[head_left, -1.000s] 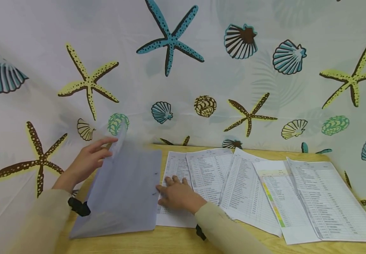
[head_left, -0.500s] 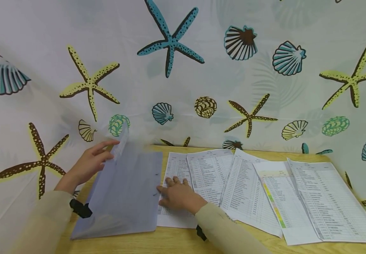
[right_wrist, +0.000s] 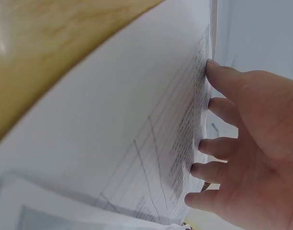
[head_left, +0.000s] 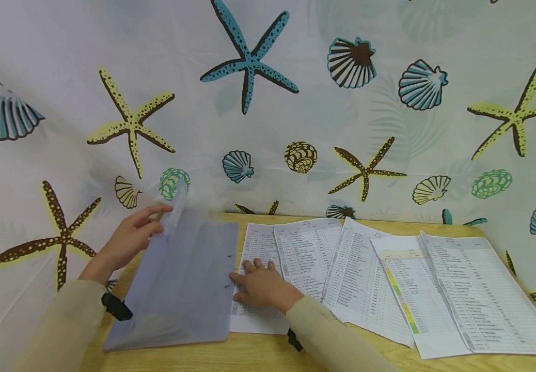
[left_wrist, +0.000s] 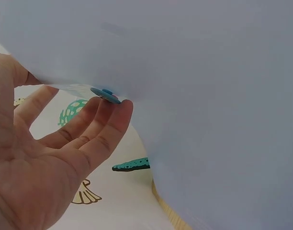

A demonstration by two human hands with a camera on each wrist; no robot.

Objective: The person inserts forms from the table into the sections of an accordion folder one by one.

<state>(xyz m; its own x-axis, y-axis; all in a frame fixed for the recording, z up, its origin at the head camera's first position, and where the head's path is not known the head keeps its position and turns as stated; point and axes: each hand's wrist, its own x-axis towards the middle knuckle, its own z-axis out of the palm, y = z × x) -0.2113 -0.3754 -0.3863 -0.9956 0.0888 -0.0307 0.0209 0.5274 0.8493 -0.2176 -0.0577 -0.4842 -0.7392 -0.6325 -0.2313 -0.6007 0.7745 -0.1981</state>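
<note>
A bluish translucent plastic folder lies at the left of the wooden table, its flap raised at the far left. My left hand holds that flap's edge; in the left wrist view the thumb is partly hidden by the plastic. A blue snap button shows on the flap beside my fingertips. Just right of the folder, my right hand rests spread on a printed sheet. In the right wrist view its fingertips touch the paper near the sheet's edge.
More printed sheets overlap to the right: one, another, one with a coloured strip, and a large one. The wooden table meets a curtain patterned with starfish and shells behind.
Both hands stay in nearly the same places, the left at the raised flap and the right on the sheet. The view has shifted very slightly.
</note>
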